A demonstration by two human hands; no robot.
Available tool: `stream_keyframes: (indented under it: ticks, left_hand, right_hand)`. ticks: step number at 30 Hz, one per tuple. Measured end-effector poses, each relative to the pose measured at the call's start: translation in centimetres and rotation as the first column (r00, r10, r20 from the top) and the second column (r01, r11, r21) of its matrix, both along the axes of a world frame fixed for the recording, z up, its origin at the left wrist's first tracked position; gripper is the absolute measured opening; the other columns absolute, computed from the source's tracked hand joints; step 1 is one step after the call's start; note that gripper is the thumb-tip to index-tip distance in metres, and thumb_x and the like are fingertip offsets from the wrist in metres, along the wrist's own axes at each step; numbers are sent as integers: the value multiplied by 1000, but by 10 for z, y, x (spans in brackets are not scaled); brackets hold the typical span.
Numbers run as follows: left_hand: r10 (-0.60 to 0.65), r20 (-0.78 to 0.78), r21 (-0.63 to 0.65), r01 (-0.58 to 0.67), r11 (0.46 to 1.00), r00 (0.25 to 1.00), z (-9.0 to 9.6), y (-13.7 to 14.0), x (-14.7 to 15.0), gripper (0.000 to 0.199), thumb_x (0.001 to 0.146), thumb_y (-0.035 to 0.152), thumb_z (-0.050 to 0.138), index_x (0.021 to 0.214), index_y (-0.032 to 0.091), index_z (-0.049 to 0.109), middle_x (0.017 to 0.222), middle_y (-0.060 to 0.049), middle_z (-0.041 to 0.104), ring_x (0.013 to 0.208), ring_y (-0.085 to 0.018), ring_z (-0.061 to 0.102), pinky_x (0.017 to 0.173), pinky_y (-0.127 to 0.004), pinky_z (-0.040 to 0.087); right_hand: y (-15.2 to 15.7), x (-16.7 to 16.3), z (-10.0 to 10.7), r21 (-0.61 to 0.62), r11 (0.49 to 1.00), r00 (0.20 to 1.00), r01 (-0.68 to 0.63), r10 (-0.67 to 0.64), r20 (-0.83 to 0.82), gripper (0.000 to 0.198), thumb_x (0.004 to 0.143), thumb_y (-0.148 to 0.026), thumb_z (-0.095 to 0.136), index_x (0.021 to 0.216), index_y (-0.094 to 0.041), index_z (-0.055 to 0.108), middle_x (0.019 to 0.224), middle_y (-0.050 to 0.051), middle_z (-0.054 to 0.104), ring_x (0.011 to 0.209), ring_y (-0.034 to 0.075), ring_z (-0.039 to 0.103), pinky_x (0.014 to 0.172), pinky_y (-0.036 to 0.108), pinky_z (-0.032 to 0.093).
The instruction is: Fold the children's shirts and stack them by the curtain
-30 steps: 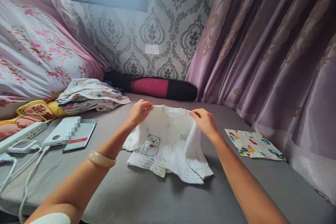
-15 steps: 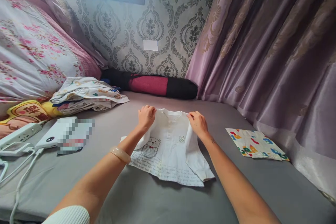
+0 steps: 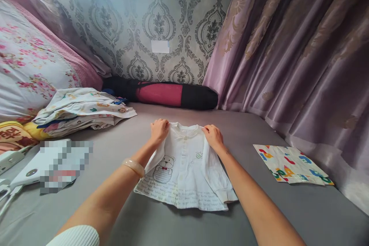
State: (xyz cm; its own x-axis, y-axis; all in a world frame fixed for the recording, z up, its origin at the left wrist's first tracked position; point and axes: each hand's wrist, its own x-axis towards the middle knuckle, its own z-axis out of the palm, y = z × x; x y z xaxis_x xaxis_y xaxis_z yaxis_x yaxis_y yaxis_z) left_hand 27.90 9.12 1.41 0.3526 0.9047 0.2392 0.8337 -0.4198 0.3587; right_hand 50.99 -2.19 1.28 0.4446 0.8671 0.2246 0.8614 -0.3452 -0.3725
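Observation:
A small white long-sleeved shirt [image 3: 184, 173] lies front side up on the grey bed sheet [image 3: 161, 226], with a bear print, a button placket and lettering along its hem. My left hand [image 3: 159, 128] pinches its left shoulder beside the collar. At the opposite shoulder, my right hand [image 3: 212, 136] has thumb and fingers closed on the fabric. Both sleeves are folded inward over the body; my left forearm partly hides the one on the left.
A folded colourful printed cloth [image 3: 292, 163] lies to the right. On the left are a pile of clothes [image 3: 83, 109], a white power bank [image 3: 31, 171] with cables and a power strip [image 3: 11, 159]. A black and red rolled bag [image 3: 161, 94] rests against the wall.
The shirt's hem and front lie flatter and straighter, and the neckline has spread. Both hands keep their hold at the shoulders. The view has shifted slightly.

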Motion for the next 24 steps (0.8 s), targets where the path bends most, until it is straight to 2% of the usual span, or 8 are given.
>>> stream_keyframes:
  ticks: [8, 15, 19, 24]
  left_hand:
    - [-22, -54, -27, 20, 999, 998, -13, 34, 22, 31, 94, 28, 39, 101, 21, 68, 109, -10, 68, 109, -28, 58, 89, -40, 40]
    - [-5, -48, -30, 4, 1000, 999, -23, 65, 36, 31, 92, 30, 40, 101, 22, 69, 109, -11, 69, 108, -28, 59, 88, -39, 41]
    - [14, -49, -121, -20, 992, 999, -29, 73, 38, 32, 91, 29, 42, 105, 22, 70, 113, -11, 70, 111, -29, 60, 90, -40, 41]
    - [-41, -71, -234, 24, 972, 997, -33, 81, 41, 32, 90, 34, 48, 104, 21, 73, 111, -10, 72, 106, -27, 63, 85, -34, 43]
  right_hand:
    - [30, 19, -14, -98, 995, 999, 31, -33, -25, 25, 97, -33, 49, 103, -24, 71, 110, 6, 68, 103, 19, 61, 76, 24, 41]
    - [55, 33, -13, -103, 994, 1000, 27, -27, -4, 27, 97, -33, 48, 107, -22, 70, 113, 8, 67, 107, 19, 61, 83, 25, 41]
    - [63, 36, -19, -140, 990, 999, 9, -14, -30, 27, 97, -32, 48, 108, -22, 71, 114, 9, 68, 106, 21, 62, 82, 26, 42]
    - [70, 39, -28, -197, 978, 995, -64, 48, -87, 27, 96, -30, 50, 113, -21, 69, 117, 10, 68, 109, 22, 62, 83, 26, 43]
